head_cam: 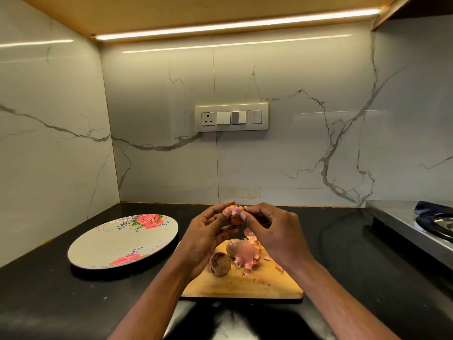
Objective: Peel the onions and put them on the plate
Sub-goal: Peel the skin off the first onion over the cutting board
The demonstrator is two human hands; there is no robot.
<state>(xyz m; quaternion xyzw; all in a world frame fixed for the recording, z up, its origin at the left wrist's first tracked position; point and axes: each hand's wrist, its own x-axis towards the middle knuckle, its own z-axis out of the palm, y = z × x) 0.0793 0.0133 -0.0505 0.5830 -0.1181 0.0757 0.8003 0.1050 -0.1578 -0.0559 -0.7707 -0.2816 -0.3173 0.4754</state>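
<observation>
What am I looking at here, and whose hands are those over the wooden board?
There is no machine: a person wears one wide-angle camera on the head, looking forward and down, so the arms reach in from below. The left hand holds a small reddish-brown onion above the counter, and the right hand pinches at its top, where purple flesh shows. Below lies a light wooden cutting board with two brown unpeeled onions and a heap of pink papery skins. Left of the board, a round grey plate with painted red roses rests on the black counter, nothing on it.
</observation>
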